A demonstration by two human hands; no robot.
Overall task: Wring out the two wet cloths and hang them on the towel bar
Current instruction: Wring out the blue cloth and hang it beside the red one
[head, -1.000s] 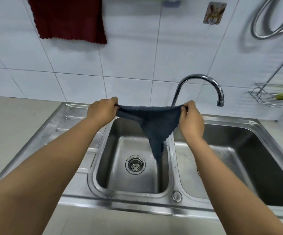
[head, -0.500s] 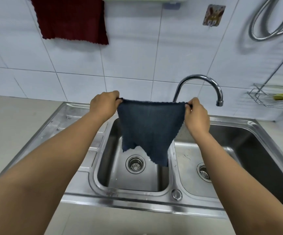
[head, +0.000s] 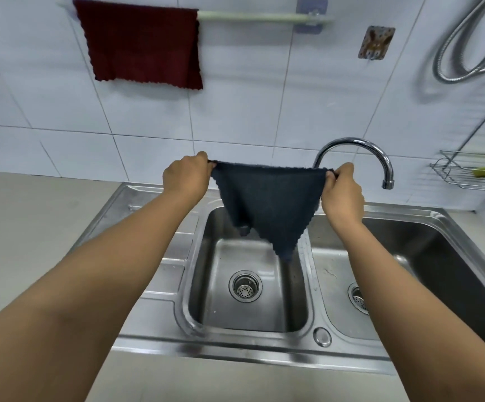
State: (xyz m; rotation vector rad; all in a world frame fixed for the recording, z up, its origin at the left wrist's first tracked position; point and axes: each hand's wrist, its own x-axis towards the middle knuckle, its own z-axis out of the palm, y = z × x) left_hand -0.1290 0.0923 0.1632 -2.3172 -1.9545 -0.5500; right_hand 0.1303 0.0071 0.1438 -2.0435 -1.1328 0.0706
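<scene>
White wall tiles rise behind a steel double sink (head: 154, 242) set in a pale counter. High on that wall, far and to the left, runs the towel bar (head: 252, 16), with a dark red cloth (head: 142, 44) already draped over its left part; the right stretch of the bar is bare.

I hold a dark blue cloth (head: 267, 207) over the left basin, near the tap (head: 360, 152). My left hand (head: 187, 179) pinches its top left corner, fingers pressed together on the fabric. My right hand (head: 341, 195) pinches the top right corner the same way. The top edge is pulled straight between my hands, running left to right, roughly parallel to the bar. The rest hangs down to a point above the divider between the basins.

From my grip the bar lies up, farther back and slightly left. Its bare part sits almost directly above the cloth, so I judge hanging needs mostly a lift. Both hands seem about equally near it.
</scene>
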